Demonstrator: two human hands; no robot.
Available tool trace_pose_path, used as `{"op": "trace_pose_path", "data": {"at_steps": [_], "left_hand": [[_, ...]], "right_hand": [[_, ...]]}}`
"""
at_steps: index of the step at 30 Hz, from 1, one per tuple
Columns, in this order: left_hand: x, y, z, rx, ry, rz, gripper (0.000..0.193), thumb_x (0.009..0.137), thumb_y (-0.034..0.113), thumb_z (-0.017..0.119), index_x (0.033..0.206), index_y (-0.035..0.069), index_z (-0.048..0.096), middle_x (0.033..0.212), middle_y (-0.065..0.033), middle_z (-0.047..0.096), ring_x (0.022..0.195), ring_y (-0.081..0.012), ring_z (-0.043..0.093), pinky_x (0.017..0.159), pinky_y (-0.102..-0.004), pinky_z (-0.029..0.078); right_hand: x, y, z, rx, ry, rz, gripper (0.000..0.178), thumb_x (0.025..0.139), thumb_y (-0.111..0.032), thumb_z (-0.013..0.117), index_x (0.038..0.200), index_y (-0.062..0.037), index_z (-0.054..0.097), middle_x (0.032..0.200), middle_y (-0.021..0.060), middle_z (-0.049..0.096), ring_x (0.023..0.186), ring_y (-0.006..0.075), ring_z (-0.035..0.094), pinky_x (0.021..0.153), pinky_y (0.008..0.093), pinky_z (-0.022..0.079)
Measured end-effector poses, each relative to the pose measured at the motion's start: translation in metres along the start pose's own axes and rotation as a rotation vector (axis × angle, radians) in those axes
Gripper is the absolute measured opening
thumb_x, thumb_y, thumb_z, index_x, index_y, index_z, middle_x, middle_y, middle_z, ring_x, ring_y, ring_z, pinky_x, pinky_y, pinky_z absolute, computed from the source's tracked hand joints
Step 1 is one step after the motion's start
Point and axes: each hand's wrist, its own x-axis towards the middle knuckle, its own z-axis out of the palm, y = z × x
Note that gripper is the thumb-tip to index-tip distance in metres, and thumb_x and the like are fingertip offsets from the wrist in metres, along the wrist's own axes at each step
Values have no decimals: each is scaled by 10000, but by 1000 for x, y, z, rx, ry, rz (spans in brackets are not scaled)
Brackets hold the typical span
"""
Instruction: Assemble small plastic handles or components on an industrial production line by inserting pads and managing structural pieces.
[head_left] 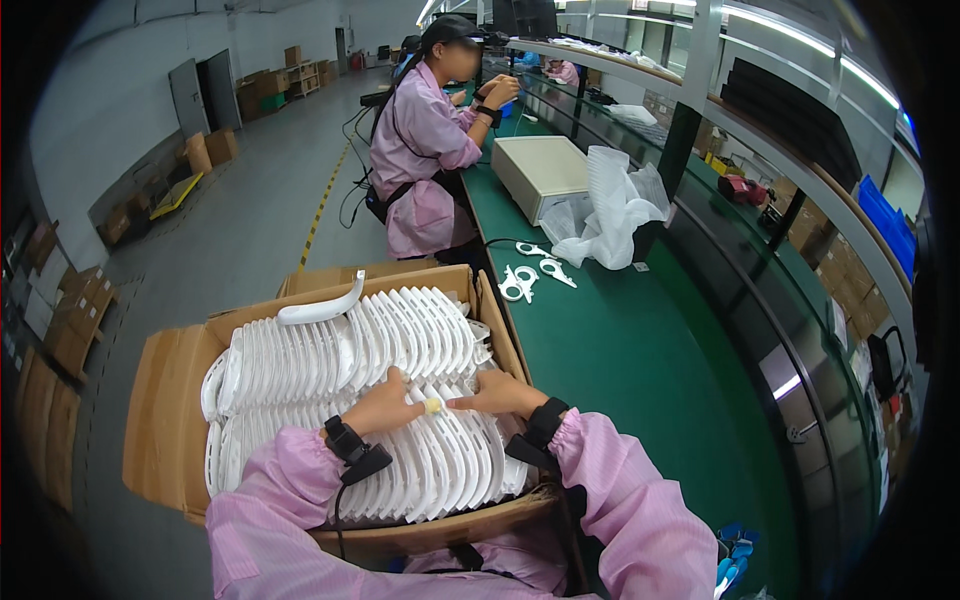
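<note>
White parts (285, 360) stand packed, a loose piece (318, 311) near the box's (170, 415) far edge; left hand (384, 404) and right hand (502, 392) flank a yellow bit (432, 406), grip unclear.

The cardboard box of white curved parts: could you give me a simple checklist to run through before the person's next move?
1. Box open: ok, its left flap is folded outward.
2. White curved parts in rows: ok, packed closely side by side.
3. All parts within the rows: not ok, one loose part lies on top at the far side.
4. Left hand and right hand over the parts: ok.
5. Firm grip: cannot tell, fingers are partly hidden.
</note>
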Motion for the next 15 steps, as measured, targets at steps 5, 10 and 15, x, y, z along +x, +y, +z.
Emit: {"op": "trace_pose_path", "data": {"at_steps": [5,10,15], "left_hand": [[4,-14,3,-21,21,99,803,776,470,679,1139,-166,349,1084,-338,490,1013,-343,553,861,-368,450],[2,-19,3,12,100,241,852,750,472,698,1216,-144,340,1150,-324,453,1056,-339,527,899,-396,429],[-21,3,-21,-513,-220,3,696,808,349,700,1274,-36,355,1193,-173,484,993,-231,576,711,-283,523]], "right_hand": [[-15,-7,0,131,-28,-8,808,681,-582,708,1034,129,561,1005,278,611,951,358,607,839,371,467],[-28,6,14,507,242,-232,792,658,-421,809,1157,99,480,1134,249,545,1052,309,546,906,335,426],[-33,9,18,359,366,-183,856,649,-346,831,1232,109,400,1266,248,454,1138,322,494,957,322,398]]}}
